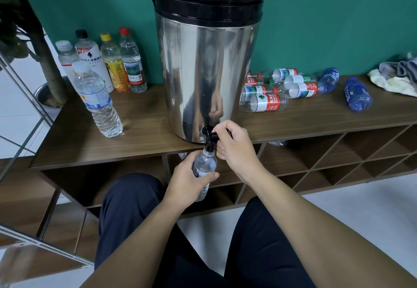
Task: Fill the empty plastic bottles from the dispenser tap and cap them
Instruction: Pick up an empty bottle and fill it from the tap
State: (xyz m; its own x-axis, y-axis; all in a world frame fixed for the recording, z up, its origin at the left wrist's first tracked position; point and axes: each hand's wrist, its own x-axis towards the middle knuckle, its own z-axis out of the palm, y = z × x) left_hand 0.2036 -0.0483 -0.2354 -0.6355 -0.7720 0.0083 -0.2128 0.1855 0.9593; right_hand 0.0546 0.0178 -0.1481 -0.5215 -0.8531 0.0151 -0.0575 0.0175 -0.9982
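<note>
A steel dispenser (pixel 203 73) with a black lid stands on the wooden shelf top (pixel 144 129). Its black tap (pixel 209 137) juts over the front edge. My left hand (pixel 189 181) grips a clear plastic bottle (pixel 204 165) held upright, its open mouth right under the tap spout. My right hand (pixel 234 147) has its fingers curled around the tap's black lever. Several capped bottles (pixel 108 66) holding liquid stand left of the dispenser. Several empty bottles (pixel 282 89) lie on their sides to its right.
Two blue bottles (pixel 356 94) lie further right, near a crumpled cloth (pixel 397 77). Open cubbyholes (pixel 338 159) run under the shelf top. A plant trunk in a pot (pixel 47 71) stands at the left. My knees (pixel 135 215) are below, over a pale floor.
</note>
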